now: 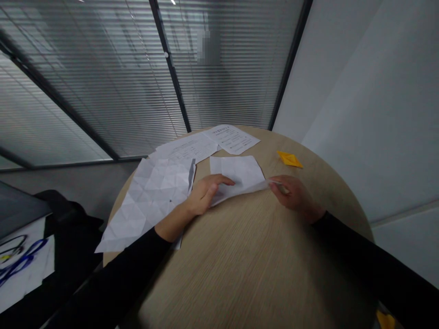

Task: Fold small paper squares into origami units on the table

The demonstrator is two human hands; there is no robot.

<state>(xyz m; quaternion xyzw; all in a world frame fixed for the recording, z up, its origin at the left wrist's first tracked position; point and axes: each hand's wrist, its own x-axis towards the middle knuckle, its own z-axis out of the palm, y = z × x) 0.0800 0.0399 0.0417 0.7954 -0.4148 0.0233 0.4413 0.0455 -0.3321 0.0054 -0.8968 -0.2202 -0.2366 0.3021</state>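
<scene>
Head view shows me the white sheet [242,169] lying flat-ish on the round wooden table [247,256], just ahead of me and between my two hands, its longer direction running roughly from left to right and its near edge looking slightly lifted. From my right hand [290,194] the sheet extends leftward and a little away; I hold its near right corner in a narrow pinch between thumb and fingers. My left hand [207,192] covers the near left part, fingers loosely extended over the paper rather than closed on it; how firmly they press, I cannot tell. Both hands touch the sheet, so neither is the nearer one, though the left reaches further across it. Just left of that hand lies a larger creased paper [147,192]; beyond are printed pages [235,138] by the far rim, and past my right hand sits a yellow folded paper [290,159], apart from everything.
</scene>
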